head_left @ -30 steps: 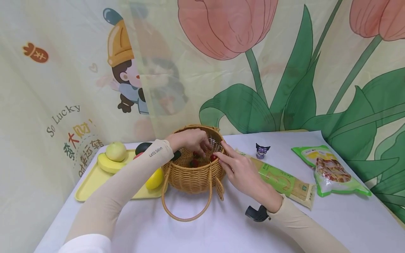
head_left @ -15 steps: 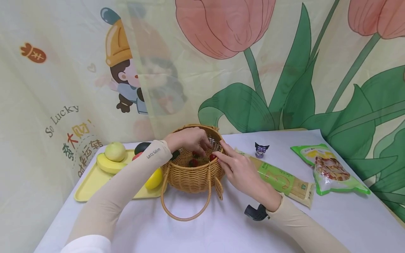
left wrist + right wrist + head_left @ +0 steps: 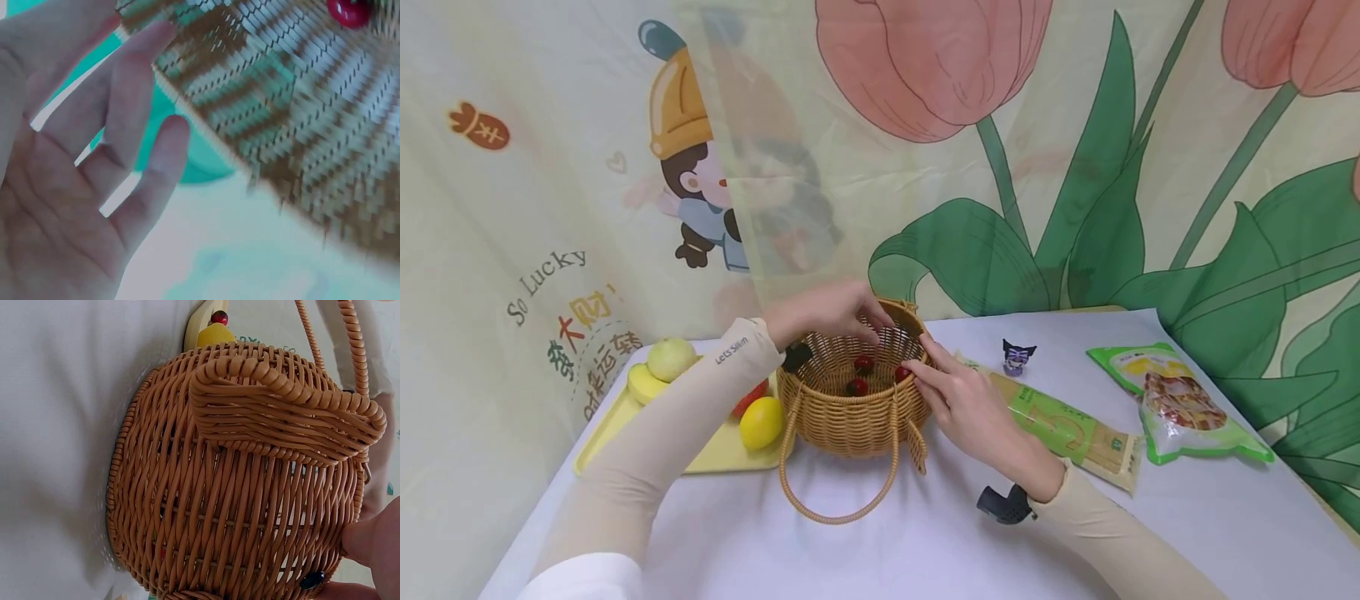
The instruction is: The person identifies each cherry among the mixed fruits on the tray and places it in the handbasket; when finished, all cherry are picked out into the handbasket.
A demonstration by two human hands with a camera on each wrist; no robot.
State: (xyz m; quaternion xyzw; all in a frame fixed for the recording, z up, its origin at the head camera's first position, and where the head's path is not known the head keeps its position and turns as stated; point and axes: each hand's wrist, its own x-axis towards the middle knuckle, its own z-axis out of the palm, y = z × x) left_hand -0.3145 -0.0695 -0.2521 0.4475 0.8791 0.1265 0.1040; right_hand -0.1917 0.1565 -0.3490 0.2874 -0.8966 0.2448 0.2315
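Note:
A brown wicker basket [image 3: 853, 425] stands on the table, its handle [image 3: 842, 521] folded down in front. Red cherries [image 3: 857, 387] lie inside it; the left wrist view shows one shiny cherry [image 3: 350, 11]. Over the basket's back left rim hovers my left hand [image 3: 842, 312], fingers loosely spread and nothing in them. My right hand [image 3: 966, 400] grips the basket's right rim, near another cherry [image 3: 902, 373]. In the right wrist view, the thumb and a finger of the right hand [image 3: 369, 550] appear at the wicker basket [image 3: 231, 487].
To the left is a yellow tray [image 3: 598, 433] with a banana [image 3: 643, 383], a pale round fruit [image 3: 672, 360] and a lemon [image 3: 762, 422]. A noodle pack [image 3: 1060, 429], a small figurine [image 3: 1018, 357] and a green-edged food bag [image 3: 1183, 404] lie to the right.
My left hand has drawn up and left out of the basket, its fingers loosened, and the cherries inside show more plainly. The right hand stays at the rim.

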